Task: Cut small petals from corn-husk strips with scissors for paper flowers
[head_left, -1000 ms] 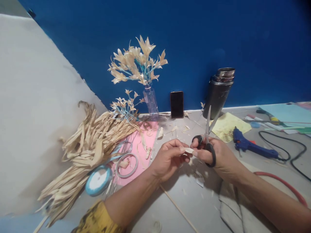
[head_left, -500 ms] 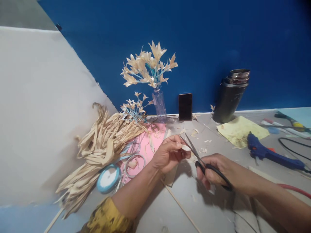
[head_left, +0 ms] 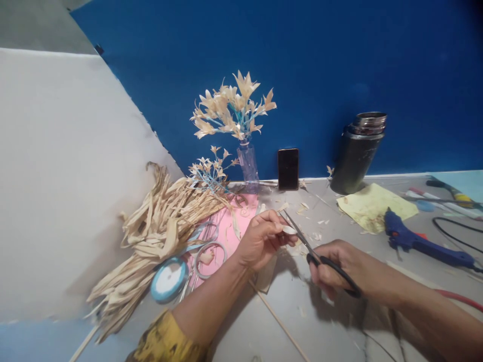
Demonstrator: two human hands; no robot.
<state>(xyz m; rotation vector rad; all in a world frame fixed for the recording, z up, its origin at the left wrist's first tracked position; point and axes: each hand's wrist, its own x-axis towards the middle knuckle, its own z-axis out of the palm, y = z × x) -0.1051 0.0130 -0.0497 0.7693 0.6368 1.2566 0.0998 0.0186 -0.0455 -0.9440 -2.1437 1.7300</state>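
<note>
Between the thumb and fingers of my left hand is a small pale piece of dried husk. My right hand grips a pair of scissors by its black handles, fingers through the loops. The scissor blades point up and left, slightly parted, right beside the husk piece. Whether they touch it I cannot tell. Small pale scraps lie on the table behind the hands. A thin stick lies below my left wrist.
Left, a bundle of dried husks lies by a blue ribbon spool and pink sheet. Behind stand a bottle of husk flowers, a phone and a dark flask. Right lie a yellow cloth and blue glue gun.
The scissor blades have drawn closer together beside the husk piece, and my right hand has shifted slightly right. My left hand keeps its hold. The whole view has moved a little.
</note>
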